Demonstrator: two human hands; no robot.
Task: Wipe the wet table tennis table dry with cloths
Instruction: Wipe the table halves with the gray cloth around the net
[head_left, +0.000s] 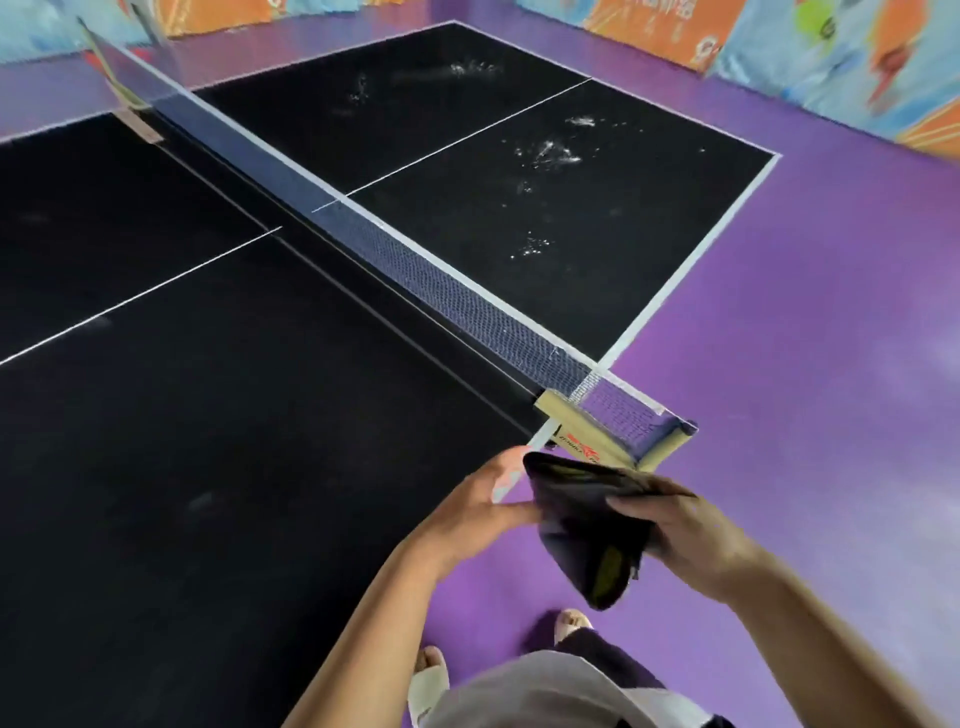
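The cloth (582, 525) is dark and folded. I hold it in the air with both hands, just off the side of the table (208, 415) and close to the net clamp (587, 441). It is not touching the table. Its long side runs from up by the clamp down toward my feet, and the low end hangs loose.

My right hand (680, 530) pinches the cloth, thumb on top and fingers curled under it. My left hand (483, 514) is curled on the other edge, but I cannot see its fingertips well.

The wet spots (548, 150) are what matter for the next move. They shine on the half of the table on the far side of the net (415, 270). From the cloth they lie ahead and a bit to the right, well apart from my hands. My right hand is on their side, so I think it should carry the cloth there. Both arms are bent and held in near my body, so I would need a long reach.
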